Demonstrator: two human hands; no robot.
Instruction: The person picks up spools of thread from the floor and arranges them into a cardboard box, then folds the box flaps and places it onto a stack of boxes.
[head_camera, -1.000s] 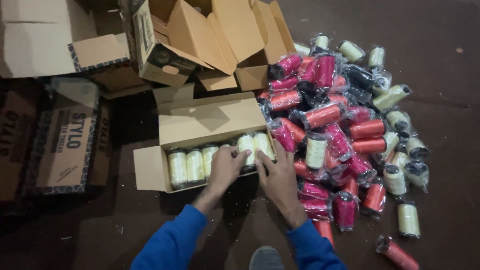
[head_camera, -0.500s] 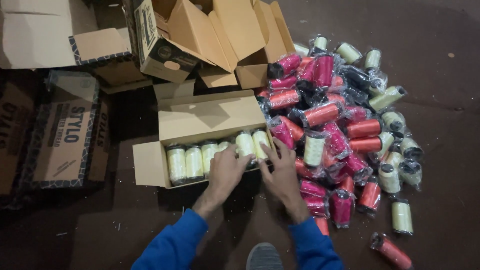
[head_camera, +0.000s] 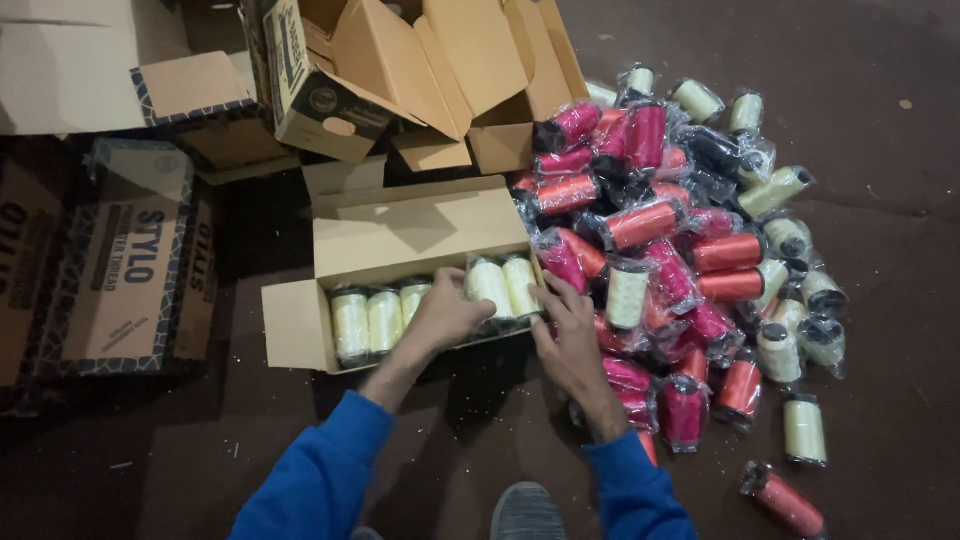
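From the head view we see our left hand (head_camera: 447, 315) laid over the front edge of a long open cardboard box (head_camera: 420, 232), fingers curled down onto the cream thread spools (head_camera: 505, 285) packed in a row inside; whether it pinches one we cannot tell. Our right hand (head_camera: 568, 338) sits just to the right, fingers spread, fingertips touching the box's right end beside the last spool. Both sleeves (head_camera: 320, 480) are blue.

To the right of our right hand lies a heap of plastic-wrapped spools (head_camera: 680, 240), glossy and crinkled, in pink, orange-red, cream and a few dark ones. One orange-red spool (head_camera: 785, 500) lies apart, below the heap.

Beyond the box stand open brown cartons (head_camera: 400, 80) with raised flaps, one bearing a dark printed side panel. To the left of our left hand lie flattened cartons (head_camera: 120, 260) with dark block lettering and a mottled border. The floor (head_camera: 880, 120) is dark and speckled.
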